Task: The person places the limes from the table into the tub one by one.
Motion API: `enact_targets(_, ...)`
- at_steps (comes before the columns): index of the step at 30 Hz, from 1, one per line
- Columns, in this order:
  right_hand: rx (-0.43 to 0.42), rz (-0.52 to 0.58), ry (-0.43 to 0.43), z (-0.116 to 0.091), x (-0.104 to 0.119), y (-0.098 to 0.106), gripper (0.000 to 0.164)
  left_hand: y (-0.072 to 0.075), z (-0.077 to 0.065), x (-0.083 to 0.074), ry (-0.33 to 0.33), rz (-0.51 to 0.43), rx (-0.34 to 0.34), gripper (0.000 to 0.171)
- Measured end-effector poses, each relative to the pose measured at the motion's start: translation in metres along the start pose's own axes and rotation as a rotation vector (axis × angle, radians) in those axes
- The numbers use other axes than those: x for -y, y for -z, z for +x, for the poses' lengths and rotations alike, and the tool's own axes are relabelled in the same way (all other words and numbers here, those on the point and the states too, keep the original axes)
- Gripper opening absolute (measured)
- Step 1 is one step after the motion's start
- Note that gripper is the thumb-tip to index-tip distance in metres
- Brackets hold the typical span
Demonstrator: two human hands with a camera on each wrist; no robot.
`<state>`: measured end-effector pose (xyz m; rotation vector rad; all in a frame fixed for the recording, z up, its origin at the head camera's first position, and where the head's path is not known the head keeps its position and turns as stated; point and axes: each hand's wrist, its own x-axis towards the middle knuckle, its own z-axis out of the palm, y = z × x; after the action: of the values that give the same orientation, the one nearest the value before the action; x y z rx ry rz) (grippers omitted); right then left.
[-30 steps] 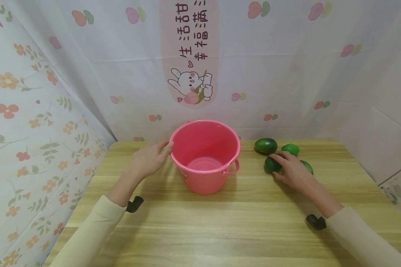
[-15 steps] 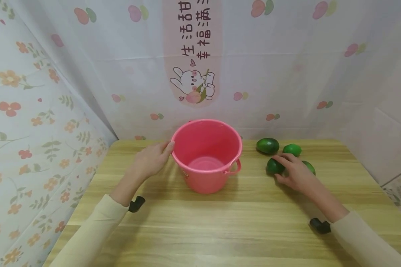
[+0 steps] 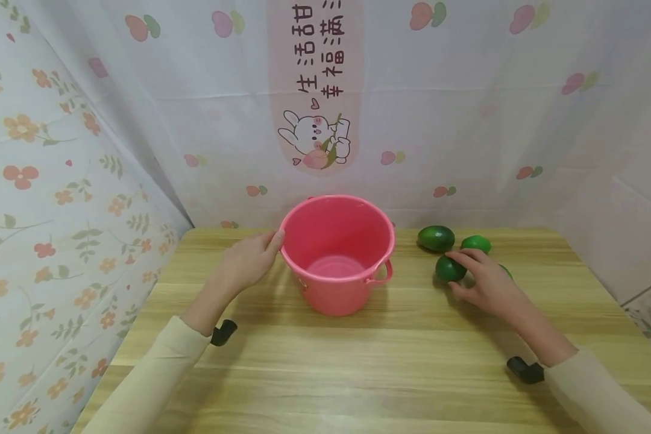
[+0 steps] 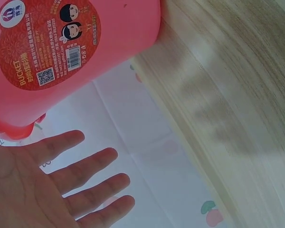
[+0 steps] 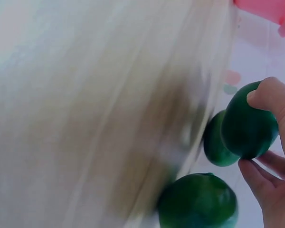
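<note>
A pink bucket [image 3: 336,295] stands upright on the wooden table; a red printed label [image 4: 47,42] shows on its side in the left wrist view. My left hand [image 3: 246,262] is at its left rim with the thumb on the edge, its fingers [image 4: 85,171] straight and spread beside the bucket. My right hand [image 3: 490,280] pinches a dark green oval fruit [image 5: 247,123], avocado-like, between thumb and fingertips. Behind it lies another dark green fruit [image 3: 436,239], beside a brighter green one [image 3: 475,243]. A further green fruit [image 3: 506,271] is mostly hidden by my right hand.
The wooden table [image 3: 347,374] runs back to a white curtain [image 3: 466,120] with a rabbit print. A flowered curtain [image 3: 59,241] hangs on the left. Black wrist mounts [image 3: 525,369] stick out below both wrists.
The whole view has drifted slightly. My right hand with the green fruit has shifted a little to the right and covers more of the fruit behind it. My left hand stays at the bucket rim.
</note>
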<state>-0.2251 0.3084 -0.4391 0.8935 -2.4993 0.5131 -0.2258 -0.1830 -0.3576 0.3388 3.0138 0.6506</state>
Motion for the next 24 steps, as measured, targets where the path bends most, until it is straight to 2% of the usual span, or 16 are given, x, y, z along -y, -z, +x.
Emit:
enact_targets(12,-0.008,0.022,-0.017,0.009,0.014,0.014,0.067,0.0,-0.001,-0.002,-0.011,0.017,-0.007,0.067)
enact_targets(24,-0.088,0.053,-0.013,0.021,0.024,0.031,0.066,-0.001,-0.001,-0.002,-0.015,0.024,-0.01,0.067)
